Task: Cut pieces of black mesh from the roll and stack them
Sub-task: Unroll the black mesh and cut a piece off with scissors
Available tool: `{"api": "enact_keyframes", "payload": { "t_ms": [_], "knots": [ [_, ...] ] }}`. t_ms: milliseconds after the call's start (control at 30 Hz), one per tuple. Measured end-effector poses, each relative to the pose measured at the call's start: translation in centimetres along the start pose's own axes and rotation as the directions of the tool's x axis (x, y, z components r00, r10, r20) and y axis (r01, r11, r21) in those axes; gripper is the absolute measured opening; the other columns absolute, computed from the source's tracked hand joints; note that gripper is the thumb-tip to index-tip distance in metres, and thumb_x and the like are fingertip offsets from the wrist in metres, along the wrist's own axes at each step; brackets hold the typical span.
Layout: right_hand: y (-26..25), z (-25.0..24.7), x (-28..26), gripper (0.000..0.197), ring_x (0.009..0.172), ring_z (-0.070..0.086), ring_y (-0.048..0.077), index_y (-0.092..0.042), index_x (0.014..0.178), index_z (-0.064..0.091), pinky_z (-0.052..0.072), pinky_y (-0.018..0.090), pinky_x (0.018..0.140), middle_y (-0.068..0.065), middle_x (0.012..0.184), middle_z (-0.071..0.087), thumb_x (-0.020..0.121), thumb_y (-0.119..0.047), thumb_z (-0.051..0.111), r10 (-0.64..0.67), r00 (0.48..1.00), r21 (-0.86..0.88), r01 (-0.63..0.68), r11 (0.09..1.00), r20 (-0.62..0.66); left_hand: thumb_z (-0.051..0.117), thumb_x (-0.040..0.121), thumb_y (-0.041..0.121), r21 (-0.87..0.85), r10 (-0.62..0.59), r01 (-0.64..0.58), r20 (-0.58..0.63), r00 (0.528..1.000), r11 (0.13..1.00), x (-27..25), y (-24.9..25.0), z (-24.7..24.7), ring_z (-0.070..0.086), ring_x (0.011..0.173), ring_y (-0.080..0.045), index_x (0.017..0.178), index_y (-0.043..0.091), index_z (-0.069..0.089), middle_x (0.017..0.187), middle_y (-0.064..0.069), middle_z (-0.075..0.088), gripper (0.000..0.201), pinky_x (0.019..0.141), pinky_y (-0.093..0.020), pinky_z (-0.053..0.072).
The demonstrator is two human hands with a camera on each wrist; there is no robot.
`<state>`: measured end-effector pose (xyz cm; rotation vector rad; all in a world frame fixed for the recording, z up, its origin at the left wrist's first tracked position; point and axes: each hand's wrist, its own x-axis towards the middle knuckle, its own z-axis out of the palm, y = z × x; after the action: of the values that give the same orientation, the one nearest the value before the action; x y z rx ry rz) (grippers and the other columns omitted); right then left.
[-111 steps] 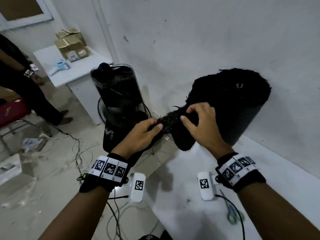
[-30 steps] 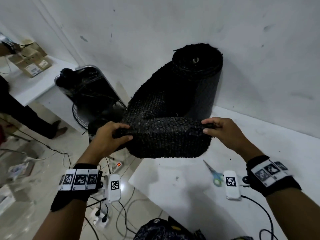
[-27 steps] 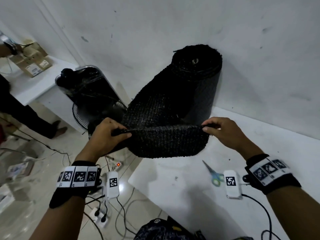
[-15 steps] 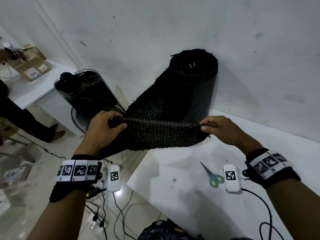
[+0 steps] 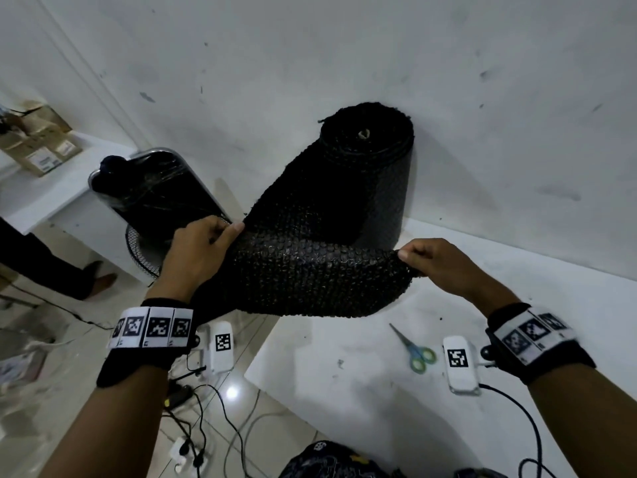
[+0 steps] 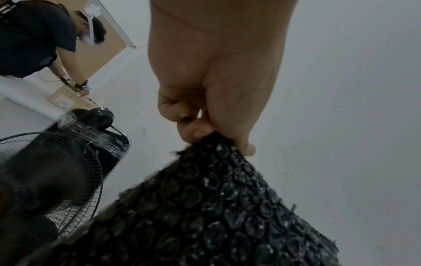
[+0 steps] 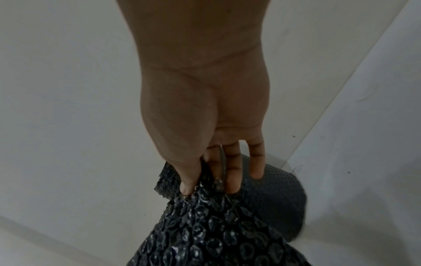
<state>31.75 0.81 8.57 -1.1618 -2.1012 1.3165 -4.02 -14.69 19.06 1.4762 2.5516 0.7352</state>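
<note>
I am holding the loose end of the black mesh (image 5: 310, 277) up in the air between my two hands, stretched sideways above the near corner of the white tabletop (image 5: 344, 391). My left hand (image 5: 196, 253) is gripping the sheet's left edge: in the left wrist view my fingers (image 6: 193, 129) are curling under the edge and my thumb is pressing down on top of it. My right hand (image 5: 437, 263) is pinching the right edge, with my thumb on one face and my fingers (image 7: 232, 172) on the other; my little finger is lying straight, apart from the pinch. Between my hands the sheet is folding over a line at hand height, its free end drooping toward me.

Behind the fold the sheet is running back up to the roll of mesh (image 5: 372, 167), which is standing on end at the back of the tabletop, touching the white wall (image 5: 344, 46). The roll's top face is showing a small pale core at its centre.

A pair of scissors (image 5: 413, 346) with blue and green handles is lying flat on the tabletop below my right hand, well apart from the mesh. To the left, off the tabletop, a black fan (image 5: 155, 198) wrapped in clear film is standing on the floor just beyond my left hand. Further left, another person's hand (image 6: 79, 88) is resting on a cardboard box (image 5: 38, 150) on a second white table.
</note>
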Motion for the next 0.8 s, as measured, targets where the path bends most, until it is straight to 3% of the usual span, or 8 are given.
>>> {"api": "enact_keyframes", "payload": {
  "t_ms": [167, 300, 367, 467, 533, 600, 733, 800],
  "knots": [
    [0.2, 1.1, -0.7, 0.017, 0.073, 0.064, 0.015, -0.027, 0.085, 0.07, 0.055, 0.047, 0.08, 0.004, 0.08, 0.071, 0.098, -0.03, 0.06, -0.028, 0.999, 0.038, 0.029, 0.999, -0.028, 0.053, 0.092, 0.063, 0.033, 0.036, -0.032, -0.115, 0.993, 0.999, -0.2, 1.2, -0.6, 0.064, 0.099, -0.024, 0.117, 0.023, 0.065, 0.106, -0.002, 0.069, 0.049, 0.086, -0.04, 0.052],
    [0.7, 1.6, -1.8, 0.018, 0.064, 0.057, 0.004, -0.027, 0.083, 0.069, 0.049, 0.035, 0.07, -0.008, 0.07, 0.067, 0.098, -0.028, 0.06, -0.023, 0.996, 0.039, 0.026, 0.999, -0.083, 0.06, 0.087, 0.066, 0.103, 0.075, -0.061, -0.137, 0.988, 0.993, -2.0, 3.6, -0.7, 0.063, 0.112, -0.025, 0.122, 0.023, 0.069, 0.119, -0.004, 0.07, 0.057, 0.092, -0.04, 0.051],
    [1.1, 1.5, -2.4, 0.019, 0.061, 0.055, 0.0, -0.03, 0.082, 0.068, 0.046, 0.029, 0.068, -0.016, 0.066, 0.064, 0.098, -0.028, 0.059, -0.006, 0.995, 0.015, 0.007, 1.0, -0.097, 0.067, 0.082, 0.066, 0.091, 0.059, -0.046, -0.138, 0.989, 0.995, -2.3, 4.0, -1.3, 0.065, 0.107, -0.021, 0.118, 0.023, 0.071, 0.115, -0.002, 0.072, 0.056, 0.09, -0.035, 0.052],
    [1.7, 0.6, -2.9, 0.019, 0.067, 0.059, 0.007, -0.03, 0.082, 0.068, 0.049, 0.034, 0.073, -0.01, 0.07, 0.066, 0.098, -0.03, 0.059, 0.012, 0.991, 0.023, -0.009, 1.0, -0.134, 0.082, 0.077, 0.044, -0.03, 0.072, -0.071, 0.068, 0.995, 0.997, -1.7, 3.4, -2.7, 0.062, 0.08, 0.001, 0.11, 0.024, 0.073, 0.097, 0.004, 0.072, 0.04, 0.072, -0.006, 0.045],
    [1.8, 0.1, -3.0, 0.018, 0.067, 0.06, 0.009, -0.029, 0.083, 0.068, 0.049, 0.035, 0.073, -0.007, 0.071, 0.066, 0.099, -0.029, 0.058, 0.005, 0.991, 0.029, -0.001, 1.0, -0.136, 0.085, 0.076, 0.03, 0.0, 0.088, -0.091, 0.218, 0.972, 0.996, -1.4, 2.8, -2.8, 0.056, 0.075, 0.008, 0.108, 0.024, 0.073, 0.085, 0.01, 0.066, 0.035, 0.063, -0.003, 0.04],
    [1.8, -0.2, -3.0, 0.018, 0.068, 0.06, 0.008, -0.029, 0.083, 0.068, 0.048, 0.033, 0.073, -0.007, 0.071, 0.067, 0.099, -0.027, 0.058, 0.0, 0.991, 0.021, 0.003, 1.0, -0.132, 0.086, 0.077, 0.022, -0.019, 0.094, -0.093, 0.21, 0.973, 0.996, -1.3, 2.5, -2.3, 0.056, 0.07, 0.005, 0.106, 0.022, 0.072, 0.08, 0.012, 0.063, 0.032, 0.062, -0.002, 0.04],
    [1.4, -0.3, -2.9, 0.02, 0.069, 0.059, 0.004, -0.032, 0.084, 0.067, 0.047, 0.024, 0.072, -0.015, 0.071, 0.066, 0.1, -0.025, 0.058, -0.028, 0.991, 0.008, 0.029, 1.0, -0.132, 0.083, 0.078, 0.011, 0.001, 0.125, -0.126, 0.082, 0.989, 0.992, -1.0, 2.5, -1.2, 0.054, 0.07, -0.006, 0.126, 0.02, 0.064, 0.115, -0.005, 0.06, 0.053, 0.075, -0.014, 0.041],
    [0.8, -0.3, -2.8, 0.021, 0.068, 0.058, -0.002, -0.034, 0.084, 0.066, 0.043, 0.014, 0.068, -0.02, 0.071, 0.065, 0.1, -0.024, 0.057, -0.048, 0.992, -0.017, 0.047, 0.999, -0.12, 0.079, 0.08, 0.009, -0.03, 0.247, -0.246, 0.049, 0.968, 0.969, -1.6, 3.9, -0.3, 0.056, 0.068, -0.006, 0.13, 0.023, 0.061, 0.127, -0.007, 0.053, 0.055, 0.078, -0.009, 0.041]
  ]
}}
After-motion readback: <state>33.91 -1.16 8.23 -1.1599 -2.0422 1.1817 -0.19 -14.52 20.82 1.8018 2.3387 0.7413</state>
